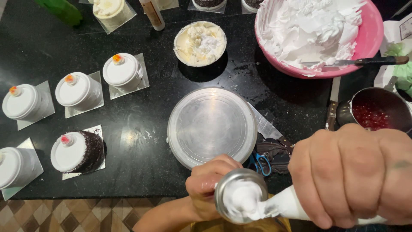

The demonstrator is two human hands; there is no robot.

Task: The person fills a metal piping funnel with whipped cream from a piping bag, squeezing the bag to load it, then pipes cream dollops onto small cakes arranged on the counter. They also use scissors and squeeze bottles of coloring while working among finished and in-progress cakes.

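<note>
Steel cup of cream gripped by left hand | right hand squeezes piping bag, tip in cup

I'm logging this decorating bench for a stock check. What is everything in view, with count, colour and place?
small cakes: six, five white-coated and one dark-sided, on silver squares, left
turntable: one, silver, centre
cream tin: one, off-white filling, top centre
pink bowl: one, holding white cream, top right
knife: one, dark handle, across the bowl rim
pot: one, metal, red filling, right
scissors: one, blue handles, beside the turntable
counter: one, black
left hand: holds a metal cup of cream
right hand: grips a piping bag
</note>
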